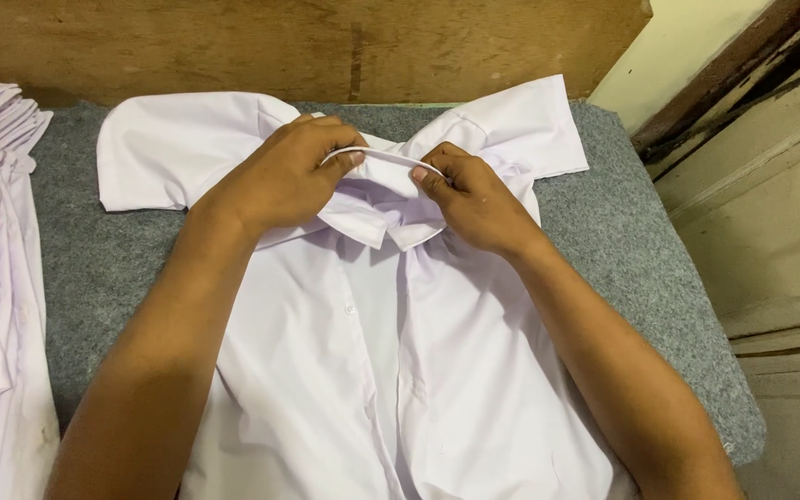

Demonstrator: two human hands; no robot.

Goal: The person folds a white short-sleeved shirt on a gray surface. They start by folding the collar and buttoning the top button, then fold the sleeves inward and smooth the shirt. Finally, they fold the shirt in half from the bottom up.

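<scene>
While shirt point(391, 370) lies buttoned, flat, I see L hand point(280, 176) & R hand point(474, 199) pinching collar point(386, 199); sleeves unfolded.

— Where are the arms?

— Both bare forearms reach forward from the bottom edge and angle inward, so the hands meet near the middle.

— And the left hand point(289, 176)?

— Palm down, knuckles up, fingers point(349, 159) curled in a pinch toward the right.

— The right hand point(474, 199)?

— Mirrored: wrist bent, fingers point(430, 174) curled and pinched, facing the left hand, close but apart.
</scene>
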